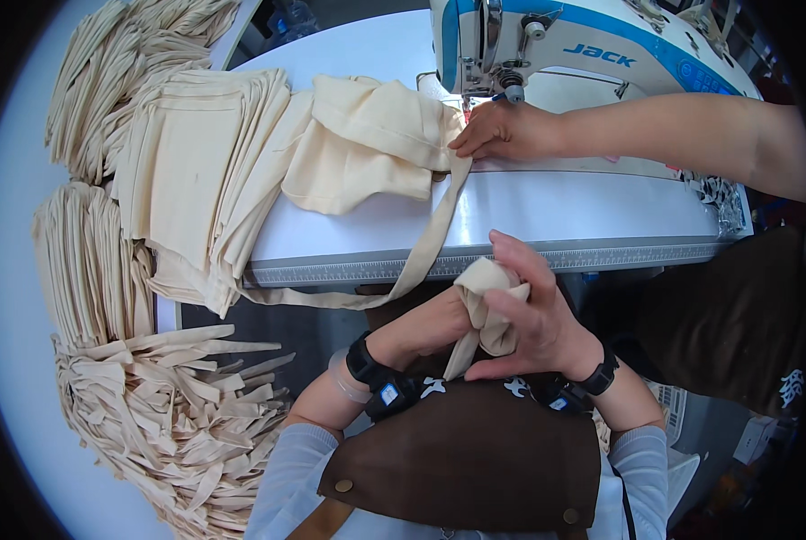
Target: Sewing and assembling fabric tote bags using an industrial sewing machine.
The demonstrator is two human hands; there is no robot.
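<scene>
Below the table edge [475, 256], a cream strap [430, 238], both hands clenched on its bunched end, left hand [425, 324] beneath, right hand [533, 324] over, the far end under a co-worker's hand [502, 130]; likely light, limp, best gripped flat near the fold.

Left hand [425, 326] and right hand [533, 319] together at chest, fingers curled, wrists bent inward.
</scene>
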